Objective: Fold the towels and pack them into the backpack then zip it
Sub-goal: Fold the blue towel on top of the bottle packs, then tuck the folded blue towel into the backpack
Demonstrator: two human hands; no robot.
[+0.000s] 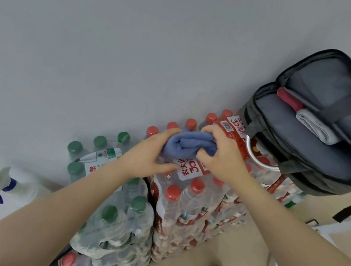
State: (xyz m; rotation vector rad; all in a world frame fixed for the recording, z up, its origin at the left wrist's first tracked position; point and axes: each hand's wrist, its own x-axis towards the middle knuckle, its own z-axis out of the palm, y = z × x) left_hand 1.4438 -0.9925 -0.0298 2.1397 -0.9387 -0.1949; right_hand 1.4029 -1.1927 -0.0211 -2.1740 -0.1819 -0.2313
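The blue towel [191, 146] lay bunched on top of the shrink-wrapped pack of red-capped water bottles [193, 197], caught between both hands. The left hand [154, 152] held its 9 o'clock end, fingers curled over the top and the thumb stretched along the pack's label below. The right hand [220, 154] closed on the 3 o'clock end, fingers tucked into the cloth — a firm pinch, as far as I could judge. The towel's long axis ran roughly from 8 o'clock to 2 o'clock, and it looked folded down small already, though the folds were soft and rumpled.

What mattered next was the backpack [323, 140]. It sat open at about 2 o'clock from the towel, near the right hand and well apart from the left. A red towel [289, 99] and a grey towel [316, 126] were already tucked side by side in its open compartment, the grey one nearer the person. So the right hand seemed the natural one to carry the bundle up and across — the towel's axis already pointed roughly that way.

A pack of green-capped bottles [117, 216] stood at 7 o'clock, and a spray bottle [12, 186] lay further off towards 8.
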